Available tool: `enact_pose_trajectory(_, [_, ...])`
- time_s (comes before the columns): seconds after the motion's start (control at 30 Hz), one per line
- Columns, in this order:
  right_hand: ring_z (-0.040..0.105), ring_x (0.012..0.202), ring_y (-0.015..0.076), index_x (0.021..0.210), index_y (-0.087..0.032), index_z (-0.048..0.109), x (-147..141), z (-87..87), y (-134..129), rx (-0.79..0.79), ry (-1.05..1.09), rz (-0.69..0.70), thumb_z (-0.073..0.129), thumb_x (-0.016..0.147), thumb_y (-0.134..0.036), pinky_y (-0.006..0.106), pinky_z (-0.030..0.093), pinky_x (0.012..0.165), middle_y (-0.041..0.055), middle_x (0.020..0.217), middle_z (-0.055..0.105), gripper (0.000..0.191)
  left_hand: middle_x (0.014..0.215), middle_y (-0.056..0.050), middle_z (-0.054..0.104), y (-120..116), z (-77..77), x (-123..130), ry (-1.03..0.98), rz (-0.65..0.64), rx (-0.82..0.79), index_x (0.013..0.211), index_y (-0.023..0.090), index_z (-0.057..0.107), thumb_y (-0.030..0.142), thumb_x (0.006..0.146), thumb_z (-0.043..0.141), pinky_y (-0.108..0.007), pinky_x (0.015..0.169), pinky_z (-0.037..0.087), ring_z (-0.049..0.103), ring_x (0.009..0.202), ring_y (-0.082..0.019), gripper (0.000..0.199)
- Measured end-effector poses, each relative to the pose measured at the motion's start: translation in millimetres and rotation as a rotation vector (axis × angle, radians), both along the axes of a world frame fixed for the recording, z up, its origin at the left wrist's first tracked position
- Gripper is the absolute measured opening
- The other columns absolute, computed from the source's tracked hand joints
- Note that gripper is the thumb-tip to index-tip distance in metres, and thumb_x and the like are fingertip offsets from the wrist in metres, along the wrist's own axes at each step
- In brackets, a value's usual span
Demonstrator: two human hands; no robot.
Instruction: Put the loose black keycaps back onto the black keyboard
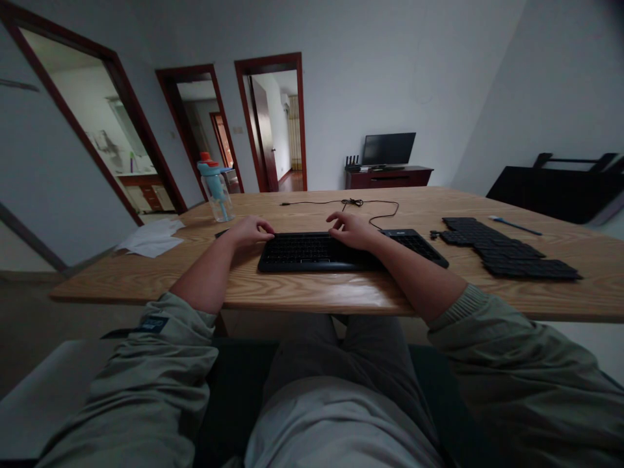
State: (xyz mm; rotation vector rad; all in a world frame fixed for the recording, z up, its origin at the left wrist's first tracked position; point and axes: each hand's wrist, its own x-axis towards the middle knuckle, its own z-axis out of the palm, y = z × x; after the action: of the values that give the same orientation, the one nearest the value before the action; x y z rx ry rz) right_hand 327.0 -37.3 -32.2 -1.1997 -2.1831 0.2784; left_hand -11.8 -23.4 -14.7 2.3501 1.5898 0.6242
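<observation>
The black keyboard lies below the right hand, whose fingers are loosely bent; its far left corner is just by the left hand, fingers drawn narrow. I cannot tell whether either grips anything. Uneven pressing could skid the keyboard over the worktop edge nearest the wearer. Beyond the right fingers, a snagged cable could twist it. Well right of them, loose dark keys could scatter if that hand sweeps outward.
</observation>
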Motion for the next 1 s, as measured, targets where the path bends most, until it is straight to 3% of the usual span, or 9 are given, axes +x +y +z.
enact_pose_trajectory(0.57, [0.065, 0.079, 0.0174, 0.112, -0.017, 0.066, -1.3, 4.5, -4.6, -0.027, -0.045, -0.014, 0.061, 0.089, -0.024, 0.027, 0.046, 0.07, 0.0073, 0.097, 0.073, 0.025, 0.065, -0.001, 0.068, -4.6, 5.3, 5.9, 0.09, 0.017, 0.015, 0.089, 0.018, 0.08, 0.037, 0.072, 0.07, -0.025, 0.059, 0.041, 0.056, 0.061, -0.014, 0.027])
enact_pose_trajectory(1.0, [0.064, 0.077, 0.0163, 0.109, -0.016, 0.069, -2.7, 6.2, -8.0, -0.046, -0.034, -0.007, 0.061, 0.088, -0.024, 0.026, 0.047, 0.069, 0.0076, 0.096, 0.073, 0.023, 0.075, -0.002, 0.072, -14.5, 8.0, 12.6, 0.125, 0.054, 0.061, 0.089, 0.019, 0.079, 0.026, 0.073, 0.069, -0.025, 0.069, 0.046, 0.062, 0.071, -0.016, 0.02])
